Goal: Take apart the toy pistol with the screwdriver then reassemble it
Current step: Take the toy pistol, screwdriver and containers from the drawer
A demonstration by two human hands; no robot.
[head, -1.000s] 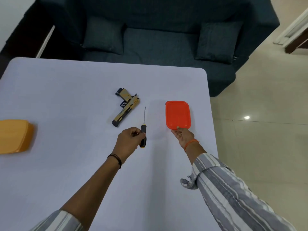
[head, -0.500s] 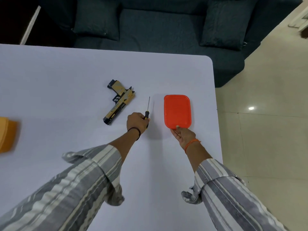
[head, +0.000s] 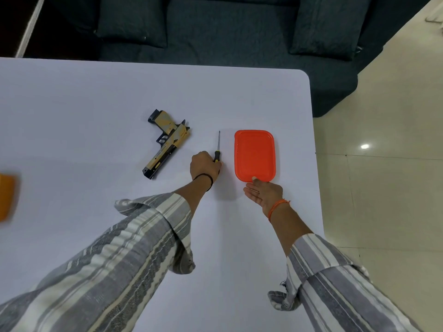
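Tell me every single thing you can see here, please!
pistol: 1, tan and black, lying on the table, left of the screwdriver
screwdriver: 1, black and yellow handle, metal shaft, between pistol and tray
tray: 1, red-orange, near the table's right edge
orange thing: 1, at the far left edge, cut off and blurred
table: 1, white
sofa: 1, dark, beyond the table
cushions: 2, dark, on the sofa
floor: pale tiles, on the right
left hand: grips the screwdriver handle
right hand: fingers straight, thumb on the tray's near rim
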